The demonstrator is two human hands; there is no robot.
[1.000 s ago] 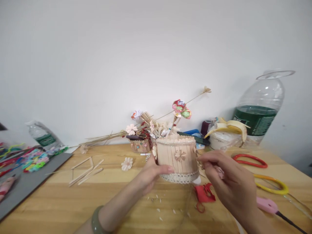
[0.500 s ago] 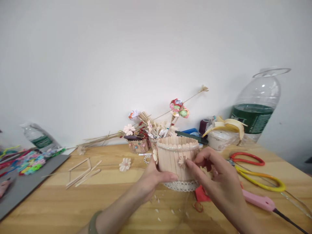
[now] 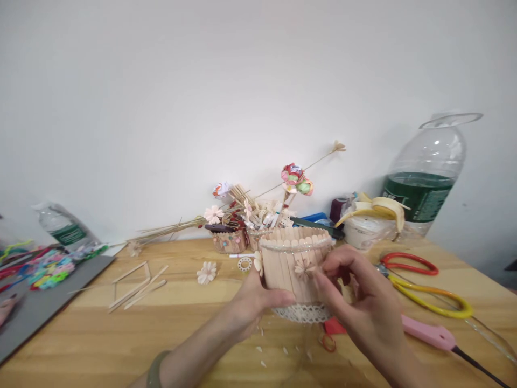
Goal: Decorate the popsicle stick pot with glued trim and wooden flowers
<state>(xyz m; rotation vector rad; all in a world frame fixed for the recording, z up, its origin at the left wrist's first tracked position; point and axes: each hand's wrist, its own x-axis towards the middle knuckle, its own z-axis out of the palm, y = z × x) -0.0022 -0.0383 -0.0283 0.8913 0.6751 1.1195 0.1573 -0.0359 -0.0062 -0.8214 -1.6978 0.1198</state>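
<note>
A round pot made of craft sticks (image 3: 285, 269), with a beaded band near its rim and white lace round its base, is held slightly tilted above the table. My left hand (image 3: 252, 302) grips it from the left, thumb across its front. On the pot's front sits a small pale flower (image 3: 304, 268). Thumb and fingertip of my right hand (image 3: 357, 293) pinch at the flower's right edge; the curled fingers partly hide the pot's right side. Another pale flower (image 3: 258, 262) shows on the pot's left side.
A loose flower (image 3: 207, 273) and craft sticks (image 3: 137, 291) lie to the left. Scissors with red and yellow handles (image 3: 432, 296) and a pink-handled corded tool (image 3: 428, 331) lie right. Behind stand a decorated basket (image 3: 229, 242), a banana (image 3: 379, 207) and a large bottle (image 3: 424, 178).
The pot has tilted and turned slightly in my left hand. My right thumb has slid off the flower's face to its right edge, so more of the flower shows.
</note>
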